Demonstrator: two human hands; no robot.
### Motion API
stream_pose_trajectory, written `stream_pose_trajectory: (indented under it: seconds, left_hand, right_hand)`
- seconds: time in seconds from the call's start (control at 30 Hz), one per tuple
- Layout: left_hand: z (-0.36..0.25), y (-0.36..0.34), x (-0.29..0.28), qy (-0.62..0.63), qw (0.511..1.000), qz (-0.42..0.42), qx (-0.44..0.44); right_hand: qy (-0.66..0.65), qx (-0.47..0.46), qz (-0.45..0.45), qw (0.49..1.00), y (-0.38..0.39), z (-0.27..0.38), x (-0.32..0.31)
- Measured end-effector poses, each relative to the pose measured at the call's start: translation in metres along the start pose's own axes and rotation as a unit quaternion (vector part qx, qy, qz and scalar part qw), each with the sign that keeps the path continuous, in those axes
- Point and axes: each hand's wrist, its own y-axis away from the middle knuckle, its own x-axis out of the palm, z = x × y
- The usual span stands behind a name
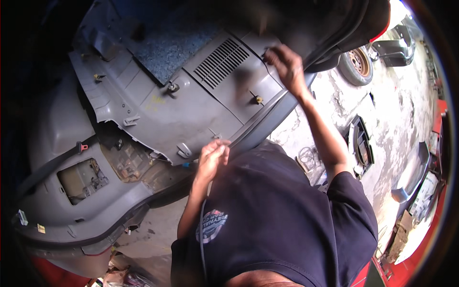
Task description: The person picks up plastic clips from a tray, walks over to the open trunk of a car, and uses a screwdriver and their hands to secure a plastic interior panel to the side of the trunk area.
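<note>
A large grey plastic car trim panel (191, 119) lies across the vehicle opening in front of me, with a slatted vent grille (221, 63) moulded in it. Clips and brackets stick up from its face, among them a yellowish clip (258, 99) and a metal fitting (173, 87). My left hand (213, 158) is closed at the panel's near edge, fingers curled against it. Further off to the right, my right hand (287, 68) is at the panel's far right end, its fingers drawn together. A small dark shape shows at those fingertips; what it is cannot be made out.
Left lies another grey trim section (95, 177) with a square opening and a black seat belt (57, 160). Blue carpet-like material (167, 52) lies beyond the panel. On the floor at right are a wheel (357, 66), a black plastic part (359, 146) and loose body parts (415, 170).
</note>
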Motion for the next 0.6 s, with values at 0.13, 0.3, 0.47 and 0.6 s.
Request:
stream_pose_trajectory:
  seconds: [0.13, 0.3, 0.47, 0.6]
  left_hand:
    - [0.037, 0.017, -0.035, -0.189, 0.98, -0.039, -0.037]
    - [0.074, 0.031, -0.042, -0.063, 0.989, -0.101, -0.087]
    - [0.11, 0.012, -0.065, 0.25, 0.967, -0.027, 0.052]
    - [0.088, 0.001, -0.055, 0.342, 0.938, -0.037, 0.047]
  right_hand:
    - [0.134, -0.046, -0.126, 0.982, -0.066, -0.026, -0.031]
    - [0.216, -0.171, -0.082, 0.958, -0.114, -0.066, -0.029]
    - [0.174, -0.145, -0.028, 0.974, -0.127, -0.062, -0.024]
    - [0.131, -0.14, -0.019, 0.981, -0.127, -0.065, -0.023]
